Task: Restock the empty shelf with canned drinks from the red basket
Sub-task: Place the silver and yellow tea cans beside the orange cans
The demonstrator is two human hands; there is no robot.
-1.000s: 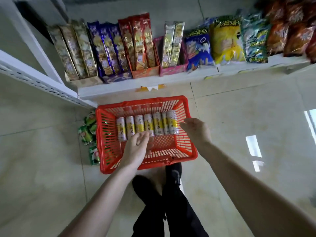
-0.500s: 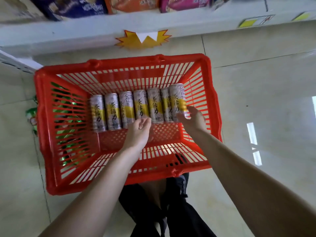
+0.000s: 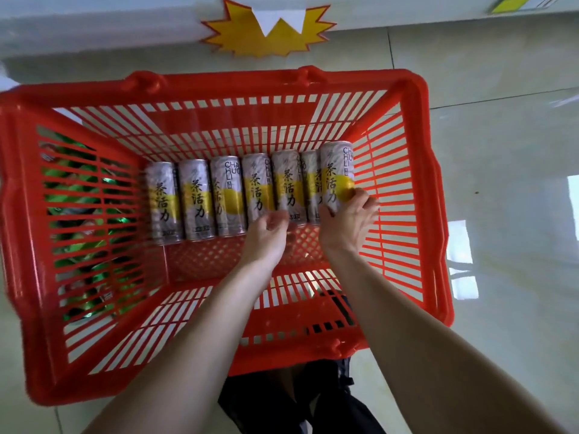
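I'm at the pick-up: my right hand [image 3: 347, 219] grips the rightmost can [image 3: 336, 175] in the basket [image 3: 404, 195]; my left hand [image 3: 266, 233] hovers relaxed at the row. Next I should lift it clear toward the shelf [image 3: 94, 29].

I see the pale tiled floor [image 3: 501, 151] carrying the red basket [image 3: 219, 86], green packets [image 3: 84, 195] just beside its left wall.

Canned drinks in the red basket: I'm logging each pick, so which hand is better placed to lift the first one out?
The right hand: its fingers already curl round the rightmost can, which sits raised above the row. The left hand hovers by the middle cans, holding nothing.
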